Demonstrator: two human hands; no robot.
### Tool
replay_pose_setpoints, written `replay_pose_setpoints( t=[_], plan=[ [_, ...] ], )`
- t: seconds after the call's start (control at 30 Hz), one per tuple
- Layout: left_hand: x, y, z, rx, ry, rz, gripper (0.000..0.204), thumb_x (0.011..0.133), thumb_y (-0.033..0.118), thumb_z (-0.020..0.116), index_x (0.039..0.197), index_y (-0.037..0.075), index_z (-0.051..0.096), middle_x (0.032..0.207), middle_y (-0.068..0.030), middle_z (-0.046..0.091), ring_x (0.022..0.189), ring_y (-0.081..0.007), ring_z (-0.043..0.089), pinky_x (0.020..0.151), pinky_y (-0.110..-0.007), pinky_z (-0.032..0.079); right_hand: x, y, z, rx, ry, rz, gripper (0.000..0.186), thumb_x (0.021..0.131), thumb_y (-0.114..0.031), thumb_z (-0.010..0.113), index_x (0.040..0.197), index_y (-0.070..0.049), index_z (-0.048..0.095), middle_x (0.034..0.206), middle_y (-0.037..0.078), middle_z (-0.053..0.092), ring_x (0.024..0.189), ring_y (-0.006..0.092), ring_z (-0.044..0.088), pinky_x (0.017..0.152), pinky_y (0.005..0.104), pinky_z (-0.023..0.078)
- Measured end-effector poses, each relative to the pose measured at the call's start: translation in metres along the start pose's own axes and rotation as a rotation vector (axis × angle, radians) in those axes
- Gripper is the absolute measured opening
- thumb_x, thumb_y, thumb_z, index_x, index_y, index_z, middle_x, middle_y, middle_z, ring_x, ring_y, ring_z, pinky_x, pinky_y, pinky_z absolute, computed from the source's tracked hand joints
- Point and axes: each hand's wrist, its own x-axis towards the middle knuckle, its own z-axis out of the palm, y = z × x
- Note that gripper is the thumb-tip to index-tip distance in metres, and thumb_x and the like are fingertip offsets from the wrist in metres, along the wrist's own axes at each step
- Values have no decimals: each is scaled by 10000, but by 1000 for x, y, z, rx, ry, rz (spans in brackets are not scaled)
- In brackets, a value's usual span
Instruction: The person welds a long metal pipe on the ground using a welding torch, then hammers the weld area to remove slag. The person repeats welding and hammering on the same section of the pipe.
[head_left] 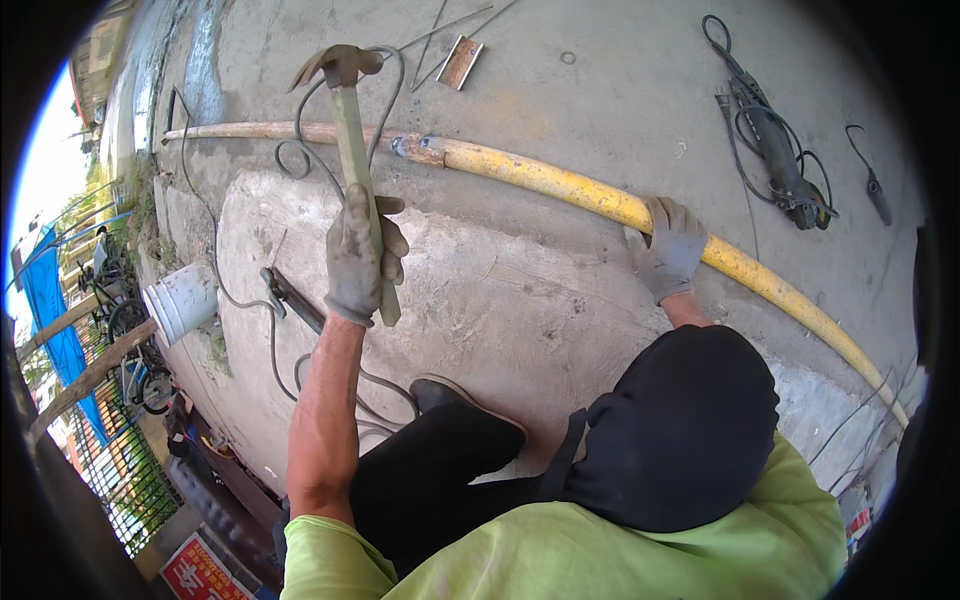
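My left hand (364, 250), in a grey work glove, is closed round the wooden handle of a claw hammer (350, 125). The hammer is raised, its rusty head pointing away from me. My right hand (674, 240), gloved alike, grips a long yellow pipe (545, 177) lying across the concrete. Some of its fingers are hidden behind the pipe. At its left end the yellow pipe meets a reddish-brown pipe (255, 131) at a scorched joint (418, 148). In this view the hammer head appears just beyond the pipes, apart from the joint.
A clamp-like holder (273, 292) with grey cable lies left of my foot (465, 400). A black power tool (780, 160) with its cord lies far right, near a small hooked tool (877, 198). A channel-shaped metal offcut (460, 62) and thin rods lie beyond the pipe. A white bucket (182, 303) stands left.
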Motion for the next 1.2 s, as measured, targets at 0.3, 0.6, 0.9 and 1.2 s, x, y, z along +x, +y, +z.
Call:
replay_pose_setpoints(
  t=[0.3,0.6,0.9,1.2],
  plan=[
    [-11,-78,1,117,-12,-35,756,1141,708,445,1140,-9,685,651,-44,612,434,-115,503,421,-277,419,21,-1,-22,92,-136,-48,604,861,-388,865,1391,-145,711,1333,80,701,1214,329,656,1060,514,488],
    [-5,17,-2,-92,61,131,817,1147,730,392,1169,-33,683,662,-51,594,465,-113,500,432,-287,465,35,23,-18,53,-207,-84,583,905,-462,830,1390,-154,728,1289,91,716,1174,333,680,1001,497,525],
    [2,-61,19,205,-40,-211,820,1095,780,479,1107,-9,699,640,-36,601,435,-116,508,410,-287,426,47,19,-17,91,-182,-107,529,923,-453,821,1351,-151,745,1239,96,726,1138,338,686,962,504,534],
    [-7,69,25,118,36,194,746,1155,681,455,1171,-13,727,664,-30,612,450,-83,485,426,-258,393,41,20,-21,70,-159,-77,486,936,-454,821,1309,-146,768,1215,100,728,1092,331,697,935,495,544]
  ],
)
